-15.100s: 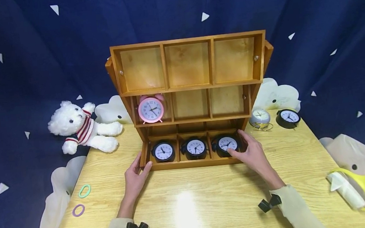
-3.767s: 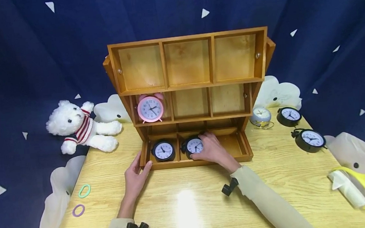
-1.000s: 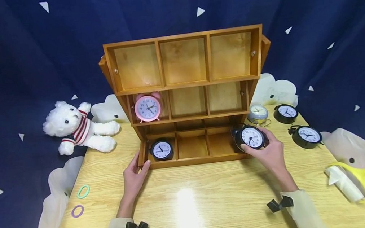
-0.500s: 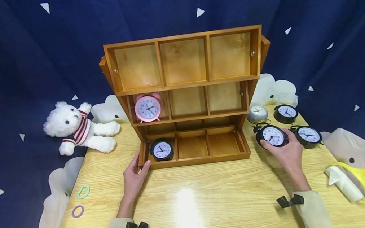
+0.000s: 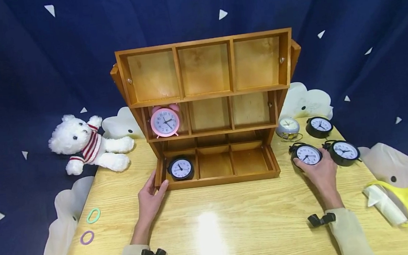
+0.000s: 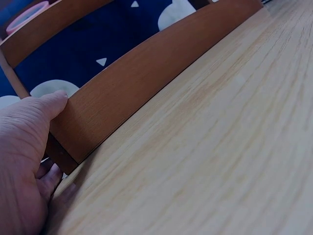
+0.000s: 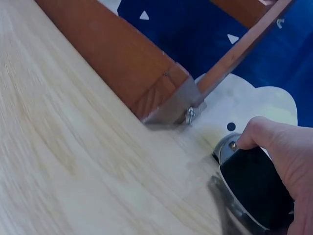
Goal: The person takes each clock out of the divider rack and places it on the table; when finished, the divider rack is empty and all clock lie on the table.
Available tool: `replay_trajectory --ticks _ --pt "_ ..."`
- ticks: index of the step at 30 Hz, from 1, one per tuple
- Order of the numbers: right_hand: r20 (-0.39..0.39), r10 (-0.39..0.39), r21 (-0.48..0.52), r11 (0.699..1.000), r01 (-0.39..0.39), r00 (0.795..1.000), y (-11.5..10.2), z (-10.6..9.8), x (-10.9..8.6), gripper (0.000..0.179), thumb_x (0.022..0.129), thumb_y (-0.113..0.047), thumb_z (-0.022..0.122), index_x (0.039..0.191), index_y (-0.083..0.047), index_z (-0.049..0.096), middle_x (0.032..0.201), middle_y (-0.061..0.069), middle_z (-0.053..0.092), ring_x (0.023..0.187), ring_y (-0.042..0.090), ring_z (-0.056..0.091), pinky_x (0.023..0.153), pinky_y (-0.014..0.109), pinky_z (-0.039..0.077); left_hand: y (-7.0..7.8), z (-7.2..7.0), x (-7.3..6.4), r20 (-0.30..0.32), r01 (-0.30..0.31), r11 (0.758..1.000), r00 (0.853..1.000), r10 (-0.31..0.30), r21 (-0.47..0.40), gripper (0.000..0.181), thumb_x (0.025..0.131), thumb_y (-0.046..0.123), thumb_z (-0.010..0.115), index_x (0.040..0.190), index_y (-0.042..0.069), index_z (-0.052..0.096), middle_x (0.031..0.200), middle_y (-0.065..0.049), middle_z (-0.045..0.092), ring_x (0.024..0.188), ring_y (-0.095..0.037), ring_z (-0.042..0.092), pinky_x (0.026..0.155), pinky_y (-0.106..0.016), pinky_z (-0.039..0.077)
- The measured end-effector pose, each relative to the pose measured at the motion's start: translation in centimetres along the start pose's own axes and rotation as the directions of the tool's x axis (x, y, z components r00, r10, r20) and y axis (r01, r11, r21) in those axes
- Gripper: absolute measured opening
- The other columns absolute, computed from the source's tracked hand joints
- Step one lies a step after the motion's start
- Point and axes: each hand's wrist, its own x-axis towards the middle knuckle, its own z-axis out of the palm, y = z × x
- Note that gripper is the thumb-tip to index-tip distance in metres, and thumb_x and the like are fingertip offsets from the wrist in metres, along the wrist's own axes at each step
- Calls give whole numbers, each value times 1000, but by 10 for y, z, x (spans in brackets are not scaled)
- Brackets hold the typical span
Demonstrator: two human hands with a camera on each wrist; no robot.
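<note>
My left hand grips the wooden shelf at its lower left corner; my right hand pinches a black alarm clock right of it, near another black clock on the worktop.

The table is occupied by a rack, a bear, a green ring, a purple ring, a blue clock and, rightmost, two black clocks. Leftmost in the rack, a pink clock is held mid-tier, another black clock bottom-tier.
</note>
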Motion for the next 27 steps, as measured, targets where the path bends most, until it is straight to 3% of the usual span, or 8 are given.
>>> replay_trajectory --ticks 13,21,27 --pt "94 4 -76 997 3 996 8 -1 15 98 81 -37 89 150 12 42 139 41 53 124 55 53 104 65 45 0 1 0 -3 22 1000 1000 -22 -1 65 96 13 78 154 4 50 154 -20 52 142 -34 50 107 -14 44" --pt "106 -79 -107 990 91 991 2 -5 21 92 83 -28 87 148 17 41 142 44 47 131 61 43 109 69 37 -1 0 1 4 27 999 1000 -27 -21 65 96 13 77 154 5 50 155 -19 50 144 -30 47 110 -16 42" --pt "122 -89 -118 988 103 989 -1 -6 21 91 84 -25 85 149 19 37 146 44 44 134 61 42 111 70 37 -1 0 0 2 17 999 1000 -17 -29 64 96 12 78 153 4 51 154 -19 51 142 -31 49 108 -16 43"
